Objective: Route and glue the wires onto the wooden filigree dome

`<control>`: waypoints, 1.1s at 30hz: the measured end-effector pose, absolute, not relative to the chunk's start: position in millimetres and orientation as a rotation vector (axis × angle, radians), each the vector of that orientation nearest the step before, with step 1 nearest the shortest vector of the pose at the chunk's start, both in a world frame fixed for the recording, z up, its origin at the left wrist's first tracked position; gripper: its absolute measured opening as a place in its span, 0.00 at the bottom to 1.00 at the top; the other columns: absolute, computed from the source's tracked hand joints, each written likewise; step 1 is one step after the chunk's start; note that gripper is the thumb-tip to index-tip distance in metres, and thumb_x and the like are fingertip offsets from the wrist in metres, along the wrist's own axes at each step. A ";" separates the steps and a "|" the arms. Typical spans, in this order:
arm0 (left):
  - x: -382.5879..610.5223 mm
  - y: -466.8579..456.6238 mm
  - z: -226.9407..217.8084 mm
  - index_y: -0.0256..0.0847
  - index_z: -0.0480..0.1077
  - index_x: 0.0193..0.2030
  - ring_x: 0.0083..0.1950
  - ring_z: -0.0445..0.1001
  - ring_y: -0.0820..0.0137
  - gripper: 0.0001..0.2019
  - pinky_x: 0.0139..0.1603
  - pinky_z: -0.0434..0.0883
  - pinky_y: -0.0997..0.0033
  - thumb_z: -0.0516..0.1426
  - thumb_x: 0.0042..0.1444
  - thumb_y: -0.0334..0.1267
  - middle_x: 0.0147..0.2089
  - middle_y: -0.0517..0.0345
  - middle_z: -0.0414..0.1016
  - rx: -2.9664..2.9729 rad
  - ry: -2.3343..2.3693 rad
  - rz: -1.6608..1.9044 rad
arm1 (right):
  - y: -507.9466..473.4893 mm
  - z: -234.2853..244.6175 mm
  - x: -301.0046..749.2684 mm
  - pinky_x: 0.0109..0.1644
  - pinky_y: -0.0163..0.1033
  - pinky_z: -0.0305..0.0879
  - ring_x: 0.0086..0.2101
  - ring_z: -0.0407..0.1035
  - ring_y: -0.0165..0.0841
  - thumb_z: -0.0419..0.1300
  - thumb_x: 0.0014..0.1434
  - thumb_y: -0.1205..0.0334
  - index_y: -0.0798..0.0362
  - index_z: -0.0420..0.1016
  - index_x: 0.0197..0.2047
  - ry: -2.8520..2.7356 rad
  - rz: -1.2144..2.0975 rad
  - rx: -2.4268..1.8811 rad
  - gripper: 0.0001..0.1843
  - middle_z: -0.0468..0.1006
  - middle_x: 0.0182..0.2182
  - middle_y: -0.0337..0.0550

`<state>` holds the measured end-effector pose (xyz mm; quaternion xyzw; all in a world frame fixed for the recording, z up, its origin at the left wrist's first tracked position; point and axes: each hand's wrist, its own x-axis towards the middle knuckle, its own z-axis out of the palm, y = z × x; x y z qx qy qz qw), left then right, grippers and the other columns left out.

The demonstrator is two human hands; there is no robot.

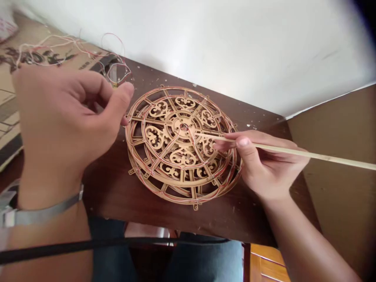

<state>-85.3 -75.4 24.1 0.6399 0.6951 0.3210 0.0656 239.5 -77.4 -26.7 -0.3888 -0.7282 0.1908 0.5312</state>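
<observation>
A round laser-cut wooden disc [164,156] with scroll ornaments and red and white thread wound along its ribs lies flat on a dark brown table [123,196]. My right hand [264,164] pinches a long thin wooden stick [323,156] between thumb and fingers. The stick's tip reaches toward the disc's hub. My left hand [64,117] hovers at the disc's left edge, fingers curled, thumb and forefinger pinched together near the rim. What it holds is too fine to make out. A metal bracelet sits on my left wrist.
Loose red and white wire [67,47] lies tangled at the back left on printed cardboard [17,78]. A white wall [235,47] rises behind the table. A brown cardboard panel [337,164] stands at the right. My knees in blue trousers show below the table edge.
</observation>
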 end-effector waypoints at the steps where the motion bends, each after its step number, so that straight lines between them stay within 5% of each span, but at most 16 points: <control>1: -91.3 -73.1 19.5 0.46 0.86 0.41 0.39 0.79 0.64 0.27 0.38 0.72 0.58 0.58 0.77 0.65 0.29 0.61 0.76 1.876 2.136 1.015 | -77.9 -25.9 239.7 0.41 0.47 0.88 0.37 0.90 0.40 0.71 0.78 0.61 0.42 0.95 0.50 -1.754 0.454 -0.940 0.08 0.94 0.41 0.41; 3: -102.4 -68.4 9.5 0.48 0.87 0.62 0.46 0.84 0.59 0.24 0.47 0.78 0.51 0.62 0.70 0.59 0.49 0.57 0.88 1.847 2.137 1.064 | -79.5 -24.2 239.8 0.41 0.47 0.87 0.36 0.89 0.39 0.71 0.78 0.60 0.42 0.94 0.49 -1.776 0.435 -0.976 0.08 0.94 0.41 0.41; 4: -106.6 -66.5 5.0 0.50 0.81 0.73 0.52 0.86 0.56 0.32 0.52 0.80 0.48 0.63 0.66 0.57 0.59 0.56 0.88 1.854 2.095 1.056 | -80.2 -23.5 239.9 0.40 0.48 0.86 0.36 0.89 0.39 0.71 0.78 0.59 0.42 0.94 0.49 -1.787 0.419 -1.005 0.07 0.94 0.40 0.41; 6: -110.0 -63.6 -1.2 0.49 0.74 0.80 0.55 0.87 0.55 0.40 0.59 0.82 0.45 0.64 0.62 0.56 0.64 0.56 0.87 1.831 2.043 1.047 | -80.4 -23.0 240.6 0.42 0.48 0.86 0.38 0.89 0.40 0.70 0.79 0.56 0.42 0.93 0.51 -1.795 0.379 -1.086 0.07 0.94 0.41 0.41; 12: -91.2 -61.9 -0.5 0.40 0.87 0.58 0.43 0.86 0.60 0.20 0.57 0.83 0.51 0.68 0.64 0.47 0.45 0.54 0.90 1.760 1.955 0.938 | -64.7 -33.4 255.6 0.63 0.58 0.87 0.52 0.90 0.46 0.58 0.84 0.52 0.47 0.87 0.67 -1.694 0.090 -1.490 0.21 0.93 0.53 0.48; 17: -83.1 -62.2 0.9 0.45 0.87 0.52 0.41 0.85 0.61 0.16 0.59 0.82 0.53 0.70 0.64 0.51 0.42 0.60 0.90 1.784 2.018 0.887 | -51.4 -48.5 272.1 0.67 0.64 0.86 0.54 0.90 0.52 0.67 0.75 0.49 0.48 0.87 0.65 -1.795 0.121 -1.663 0.22 0.92 0.57 0.51; 22: -80.4 -62.7 -2.6 0.44 0.87 0.57 0.41 0.85 0.58 0.22 0.49 0.82 0.51 0.71 0.63 0.55 0.44 0.56 0.89 1.614 1.995 0.983 | -50.6 -49.1 271.9 0.67 0.65 0.87 0.53 0.90 0.52 0.71 0.72 0.49 0.48 0.87 0.64 -1.715 0.302 -1.629 0.22 0.93 0.55 0.52; 27: -72.1 -70.2 8.4 0.38 0.87 0.60 0.44 0.87 0.63 0.21 0.43 0.82 0.64 0.72 0.64 0.45 0.46 0.51 0.90 1.351 1.862 1.199 | -47.3 -47.9 270.8 0.72 0.62 0.84 0.57 0.89 0.49 0.74 0.71 0.50 0.48 0.87 0.62 -1.523 0.518 -1.485 0.20 0.92 0.56 0.50; 29: -69.9 -73.3 14.6 0.40 0.89 0.58 0.38 0.86 0.67 0.18 0.36 0.79 0.71 0.72 0.63 0.43 0.43 0.53 0.91 1.285 1.852 1.201 | -45.6 -47.3 270.6 0.71 0.60 0.86 0.58 0.89 0.47 0.75 0.71 0.50 0.46 0.86 0.63 -1.400 0.584 -1.384 0.21 0.92 0.58 0.48; 33: -69.5 -73.3 17.8 0.42 0.90 0.54 0.27 0.82 0.70 0.17 0.25 0.75 0.76 0.73 0.60 0.44 0.36 0.57 0.89 1.336 1.847 1.110 | -42.1 -40.7 271.8 0.53 0.51 0.93 0.65 0.85 0.49 0.78 0.65 0.53 0.41 0.85 0.63 -1.241 0.716 -1.217 0.24 0.88 0.66 0.46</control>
